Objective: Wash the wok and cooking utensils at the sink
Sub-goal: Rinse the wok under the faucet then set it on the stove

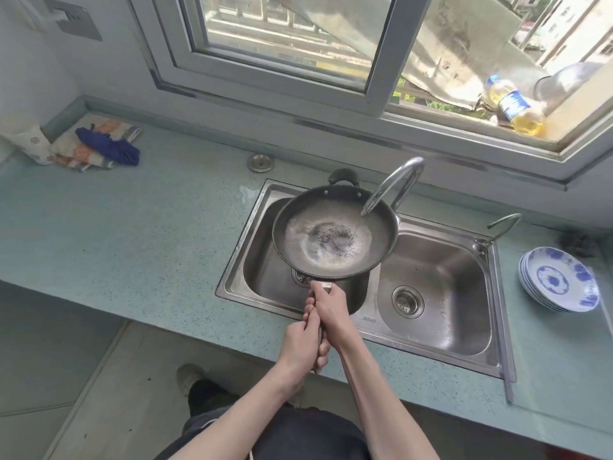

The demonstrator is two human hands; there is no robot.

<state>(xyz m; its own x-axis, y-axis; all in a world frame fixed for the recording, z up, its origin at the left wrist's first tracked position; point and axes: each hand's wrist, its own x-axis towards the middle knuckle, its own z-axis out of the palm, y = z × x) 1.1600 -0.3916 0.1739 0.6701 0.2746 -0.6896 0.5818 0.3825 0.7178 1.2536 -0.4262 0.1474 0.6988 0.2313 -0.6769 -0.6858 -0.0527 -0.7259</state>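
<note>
The wok [335, 234] sits level over the left sink basin [262, 277], bowl up with water pooling inside, its long handle pointing straight back at the person. Right hand [328, 303] grips the handle near the pan, left hand [303, 343] grips it behind. Faucet [394, 184] arches over the rim.

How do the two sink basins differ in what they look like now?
The left basin is mostly covered by the wok, held over it by its handle in both the left hand and the right hand; the right basin lies open with nothing above it. The right basin's drain shows fully; the left basin's is half hidden. The faucet points toward the left basin. Both are steel.
</note>
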